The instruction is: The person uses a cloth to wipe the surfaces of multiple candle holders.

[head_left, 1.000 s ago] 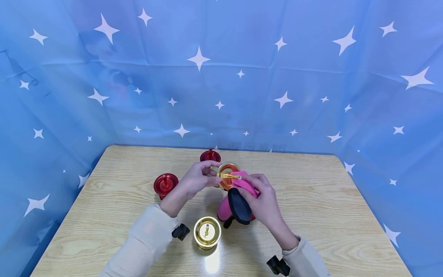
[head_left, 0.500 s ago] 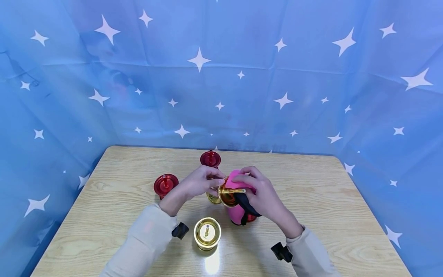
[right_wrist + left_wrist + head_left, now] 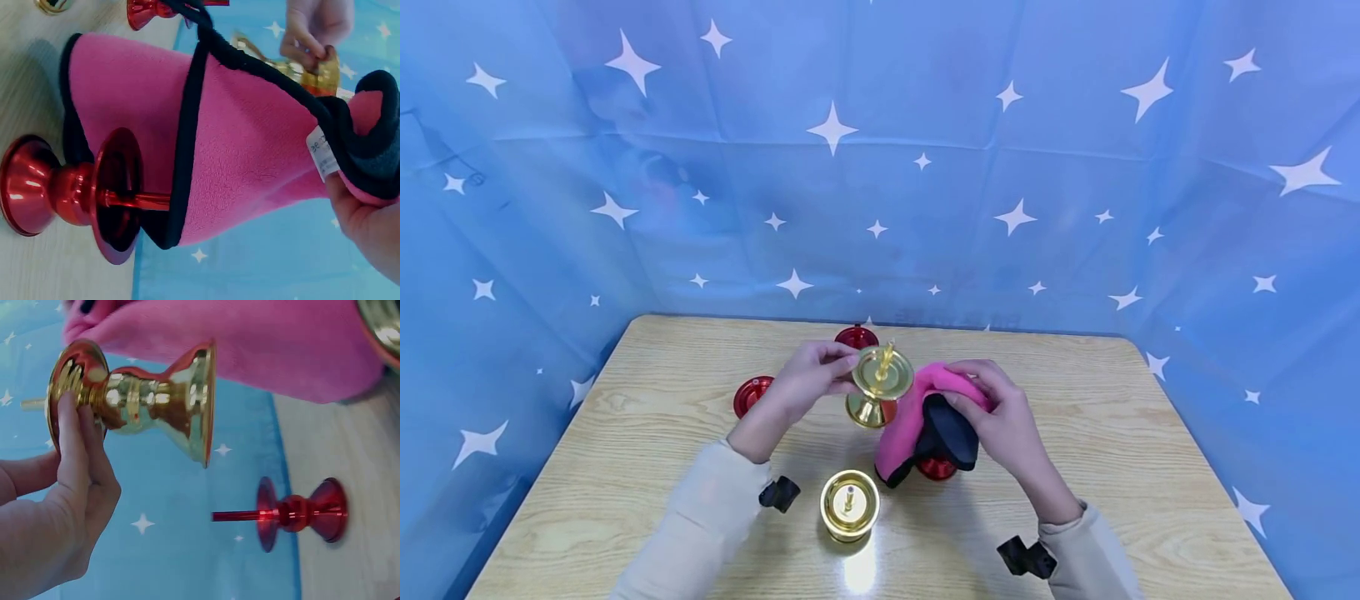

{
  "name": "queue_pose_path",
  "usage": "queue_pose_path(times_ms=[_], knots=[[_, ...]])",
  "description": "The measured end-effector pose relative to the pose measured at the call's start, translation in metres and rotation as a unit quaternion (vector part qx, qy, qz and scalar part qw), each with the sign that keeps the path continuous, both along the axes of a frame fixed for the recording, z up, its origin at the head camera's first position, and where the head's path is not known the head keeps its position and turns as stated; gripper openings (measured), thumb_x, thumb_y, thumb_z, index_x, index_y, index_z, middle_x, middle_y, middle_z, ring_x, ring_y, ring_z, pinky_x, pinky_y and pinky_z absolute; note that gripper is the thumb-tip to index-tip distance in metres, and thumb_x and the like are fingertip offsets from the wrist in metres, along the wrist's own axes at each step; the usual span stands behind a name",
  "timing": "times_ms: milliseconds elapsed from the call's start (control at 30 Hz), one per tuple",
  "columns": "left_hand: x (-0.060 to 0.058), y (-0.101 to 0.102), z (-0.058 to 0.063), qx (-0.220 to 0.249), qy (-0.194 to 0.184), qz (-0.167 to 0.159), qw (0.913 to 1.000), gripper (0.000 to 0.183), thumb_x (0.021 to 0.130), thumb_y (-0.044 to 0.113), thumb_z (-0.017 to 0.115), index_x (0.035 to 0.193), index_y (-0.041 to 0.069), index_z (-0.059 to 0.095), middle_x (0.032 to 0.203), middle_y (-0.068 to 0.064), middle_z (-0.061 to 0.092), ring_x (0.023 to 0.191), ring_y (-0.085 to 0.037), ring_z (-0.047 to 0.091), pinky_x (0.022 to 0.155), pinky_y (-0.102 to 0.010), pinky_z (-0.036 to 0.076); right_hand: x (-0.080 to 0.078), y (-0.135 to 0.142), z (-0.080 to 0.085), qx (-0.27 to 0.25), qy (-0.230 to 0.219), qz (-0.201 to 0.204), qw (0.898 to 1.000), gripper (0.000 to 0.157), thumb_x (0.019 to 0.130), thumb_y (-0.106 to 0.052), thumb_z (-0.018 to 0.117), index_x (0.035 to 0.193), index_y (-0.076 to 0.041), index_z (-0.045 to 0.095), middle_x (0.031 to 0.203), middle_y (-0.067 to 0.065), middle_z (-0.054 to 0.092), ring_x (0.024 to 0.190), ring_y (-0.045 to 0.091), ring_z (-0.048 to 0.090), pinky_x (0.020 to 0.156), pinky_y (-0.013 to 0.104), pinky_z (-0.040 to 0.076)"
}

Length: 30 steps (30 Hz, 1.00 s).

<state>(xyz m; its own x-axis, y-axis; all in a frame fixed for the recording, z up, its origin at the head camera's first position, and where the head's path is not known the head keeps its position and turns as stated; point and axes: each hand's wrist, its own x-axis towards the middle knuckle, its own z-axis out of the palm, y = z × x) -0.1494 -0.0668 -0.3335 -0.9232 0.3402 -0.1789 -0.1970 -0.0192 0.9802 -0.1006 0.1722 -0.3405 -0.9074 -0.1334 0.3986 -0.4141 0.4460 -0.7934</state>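
My left hand [image 3: 816,379] pinches the upper dish of a shiny gold candle holder [image 3: 144,397], thumb and fingers at its rim. It is held above the table, nearly upright in the head view, its spike pointing up. My right hand [image 3: 1003,417] grips a pink cloth with black edging [image 3: 250,137], which hangs down in folds just right of the gold holder. A white label [image 3: 322,154] shows on the cloth by the right fingers. Behind the cloth's lower end a red candle holder [image 3: 75,194] stands on the table, partly hidden in the head view.
A second gold candle holder [image 3: 849,504] stands near the front middle. Another red one [image 3: 749,397] is left of my left forearm, partly covered by it, and a further red one [image 3: 857,337] stands at the back edge. The wooden table [image 3: 1112,433] meets a blue starry curtain [image 3: 925,208].
The gold holder was tilted right with the cloth against its dish; now it stands upright in my left hand, clear of the cloth. My right hand has drawn the cloth to the right.
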Motion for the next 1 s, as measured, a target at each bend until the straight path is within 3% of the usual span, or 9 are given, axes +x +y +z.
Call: queue_pose_path(times_ms=[167,433,633,800,1000], knots=[[-0.001,0.001,0.012,0.040,0.012,0.016,0.9990,0.026,0.095,-0.002,0.043,0.114,-0.018,0.048,0.101,-0.021,0.056,0.072,-0.012,0.061,0.072,-0.023,0.053,0.004,-0.005,-0.006,-0.013,-0.028,-0.002,1.000,0.027,0.079,0.002,0.068,0.105,-0.007,0.065,0.096,0.006,0.059,0.079,0.012,0.055,0.067,0.022,0.046],[0.003,0.007,0.009,0.055,0.017,-0.035,0.9977,0.029,0.095,0.002,0.045,0.119,-0.015,0.048,0.105,-0.021,0.056,0.080,-0.017,0.063,0.081,-0.029,0.051,0.005,-0.016,-0.010,-0.074,-0.058,0.020,0.995,0.028,0.080,0.006,0.065,0.106,-0.004,0.062,0.102,0.009,0.059,0.088,0.014,0.058,0.072,0.021,0.049],[0.003,0.000,0.002,-0.018,0.067,-0.090,0.9935,0.043,0.087,0.011,0.062,0.127,-0.001,0.049,0.115,-0.014,0.057,0.104,-0.023,0.057,0.090,-0.035,0.046,0.007,-0.015,-0.006,-0.092,-0.106,-0.008,0.990,0.027,0.081,0.005,0.064,0.106,-0.004,0.060,0.091,0.014,0.064,0.080,0.016,0.060,0.066,0.024,0.050],[0.003,0.001,-0.002,-0.054,0.131,-0.128,0.9817,0.062,0.078,0.001,0.069,0.135,0.005,0.044,0.125,-0.014,0.053,0.118,-0.025,0.047,0.091,-0.037,0.045,0.007,-0.015,0.000,-0.110,-0.140,-0.012,0.984,0.026,0.082,0.003,0.064,0.107,-0.004,0.059,0.096,0.015,0.063,0.082,0.017,0.061,0.068,0.026,0.050],[0.003,0.006,-0.007,-0.095,0.160,-0.108,0.9767,0.059,0.078,-0.003,0.068,0.133,0.003,0.046,0.116,-0.015,0.059,0.111,-0.025,0.053,0.086,-0.034,0.049,0.003,-0.017,0.005,-0.127,-0.161,-0.008,0.979,0.024,0.084,-0.001,0.063,0.108,-0.004,0.059,0.105,0.012,0.060,0.089,0.017,0.062,0.070,0.027,0.052]])
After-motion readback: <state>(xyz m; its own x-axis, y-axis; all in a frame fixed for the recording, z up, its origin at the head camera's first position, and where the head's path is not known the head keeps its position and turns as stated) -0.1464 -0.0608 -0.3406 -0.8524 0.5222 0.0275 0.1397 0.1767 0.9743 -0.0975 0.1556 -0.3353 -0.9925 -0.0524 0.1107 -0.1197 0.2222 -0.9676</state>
